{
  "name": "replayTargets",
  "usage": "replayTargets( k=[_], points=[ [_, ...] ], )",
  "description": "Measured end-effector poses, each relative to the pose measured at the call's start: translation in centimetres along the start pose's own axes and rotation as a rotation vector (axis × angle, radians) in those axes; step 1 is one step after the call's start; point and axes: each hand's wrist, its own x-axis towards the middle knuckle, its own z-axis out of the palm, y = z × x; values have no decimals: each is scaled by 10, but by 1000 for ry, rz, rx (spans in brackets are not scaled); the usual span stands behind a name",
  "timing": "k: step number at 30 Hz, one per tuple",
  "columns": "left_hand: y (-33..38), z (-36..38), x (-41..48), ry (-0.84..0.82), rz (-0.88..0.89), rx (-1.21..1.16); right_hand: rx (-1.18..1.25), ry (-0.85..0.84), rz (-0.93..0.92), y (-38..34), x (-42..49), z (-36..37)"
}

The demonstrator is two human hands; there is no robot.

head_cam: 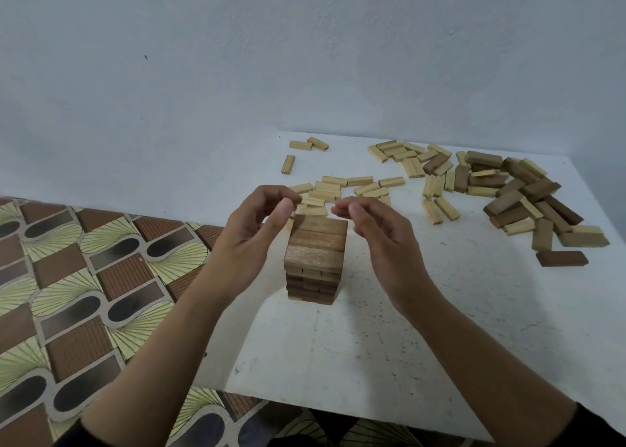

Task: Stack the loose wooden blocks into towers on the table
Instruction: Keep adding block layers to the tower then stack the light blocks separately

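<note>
- Flanking the tower point(316, 260) in the head view, the left hand point(252, 236) and right hand point(382, 240) hover at its top layer, one on each side. Their fingers are loosely curled and hold nothing. Whether any fingertip touches the wood cannot be told.
- The tower stands upright near the middle of the table point(389, 362), several layers high. Its top layer is three brown blocks laid side by side.
- Behind the hands, and partly hidden by them, lies a scatter of pale blocks point(342, 185).
- Three more pale ones point(306, 148) lie apart near the far left corner.
- At the far right a heap point(518, 192) mixes larger brown blocks with small pale ones.
- One dark block point(562, 258) lies flat just beside the heap's near edge.
- All blocks are rectangular wooden bars with visible grain.
- The tabletop is white, matt and speckled with dark marks.
- Left of the table, the floor point(84, 277) bears a pattern of brown, cream and black shapes.
- A pale wall point(237, 57) rises behind.
- Dark sleeves point(596, 423) show at the bottom edge.
</note>
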Motion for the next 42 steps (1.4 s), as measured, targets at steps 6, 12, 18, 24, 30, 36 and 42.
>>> replayTargets(
  k=[6,12,18,24,30,36,42],
  points=[
    [27,7,14,107,91,48,-156,77,-85,-1,3,-14],
    [62,23,20,18,217,214,-258,119,-154,-9,2,-42],
    [90,67,29,-96,457,422,-346,196,-192,-11,-7,-84],
    [96,139,29,-210,372,266,-441,320,-111,6,-18,-139],
    [45,210,50,-184,112,109,-660,419,-7,41,-24,-187],
    [0,288,83,-200,161,411,-1005,370,73,83,-22,-235],
    [-6,323,121,-424,244,755,-1185,250,40,108,-9,-252]
  ],
)
